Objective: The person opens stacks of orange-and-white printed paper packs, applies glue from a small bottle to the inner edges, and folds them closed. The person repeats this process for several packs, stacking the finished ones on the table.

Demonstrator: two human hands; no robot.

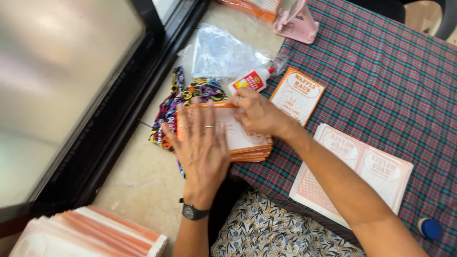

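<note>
We see the left hand (202,147) pressed flat, fingers spread, on a stack of orange-and-white printed paper bags (247,143) at the edge of the plaid tablecloth (381,81). The right hand (259,114) rests on the stack's far side, fingers curled at its top edge. We judge the sheets light, thin and slippery; best pinched at a corner. A glue bottle (250,81) lies just beyond.

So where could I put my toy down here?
Bare plaid cloth lies right of the single orange card and above the flat sheets. Bare floor lies left of the left hand. Around the stack it's crowded.
</note>
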